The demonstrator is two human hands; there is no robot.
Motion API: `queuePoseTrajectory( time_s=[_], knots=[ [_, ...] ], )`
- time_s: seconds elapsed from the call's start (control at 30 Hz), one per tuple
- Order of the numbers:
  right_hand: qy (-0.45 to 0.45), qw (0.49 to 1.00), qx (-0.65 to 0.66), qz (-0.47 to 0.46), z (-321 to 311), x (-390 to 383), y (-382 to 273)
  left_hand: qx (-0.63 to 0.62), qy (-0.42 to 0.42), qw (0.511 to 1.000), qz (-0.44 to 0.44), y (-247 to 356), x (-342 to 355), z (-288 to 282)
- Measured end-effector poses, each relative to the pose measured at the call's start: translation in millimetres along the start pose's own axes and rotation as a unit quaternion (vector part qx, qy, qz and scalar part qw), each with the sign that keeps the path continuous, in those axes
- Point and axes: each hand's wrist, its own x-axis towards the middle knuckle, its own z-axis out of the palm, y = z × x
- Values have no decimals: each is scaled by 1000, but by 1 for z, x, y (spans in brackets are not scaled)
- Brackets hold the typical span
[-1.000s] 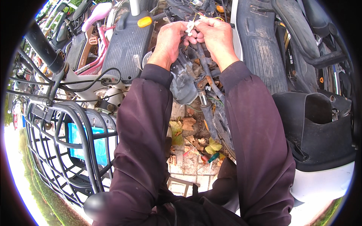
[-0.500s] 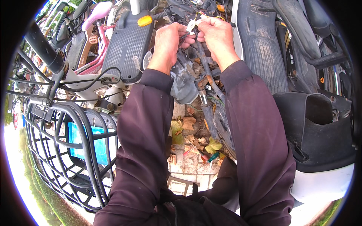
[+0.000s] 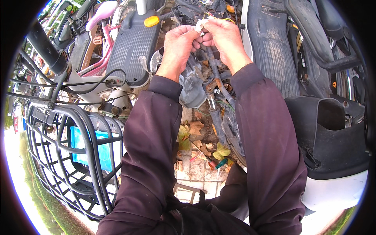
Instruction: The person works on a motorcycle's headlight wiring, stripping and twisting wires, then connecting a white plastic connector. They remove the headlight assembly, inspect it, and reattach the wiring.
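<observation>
Above a partly dismantled scooter front, my left hand [image 3: 177,49] and my right hand [image 3: 228,42] meet at a small white wire connector [image 3: 199,27], both closed on it with fingertips. Thin coloured wires [image 3: 223,18] run from it behind my right fingers. Below lie dark tubes, a chrome shaft [image 3: 212,102] and a scuffed grey plastic piece [image 3: 192,98]. What exactly my thumbs press on is too small to tell.
Left stand a black wire basket [image 3: 87,152], a pink bicycle [image 3: 102,15] and a ribbed footboard [image 3: 129,53]. Right are another footboard [image 3: 270,51] and black storage pocket [image 3: 325,145]. Screwdrivers [image 3: 220,163] lie among fallen leaves [image 3: 196,129] on paving.
My hands have shifted slightly right, and my left thumb and fingers have drawn in closer to my right hand, covering more of the connector.
</observation>
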Motion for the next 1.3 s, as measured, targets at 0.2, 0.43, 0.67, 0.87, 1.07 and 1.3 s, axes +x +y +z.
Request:
queuePoseTrajectory(
  time_s=[0.2,0.43,0.67,0.87,1.07,1.3],
  knots=[
    [-24,996,81,34,-2,0,-4,20,24,999,13,2,-3,5],
    [-27,990,122,70,-2,0,-3,43,44,997,50,-4,-3,12],
    [-21,974,190,118,-5,5,0,85,48,992,84,-13,-2,20],
    [-38,976,183,110,-7,7,4,57,47,995,69,-10,-5,21],
    [-4,984,131,120,-7,4,-3,37,41,998,27,0,0,21],
    [17,998,55,40,1,-3,-6,35,36,999,7,12,8,19]
  ],
)
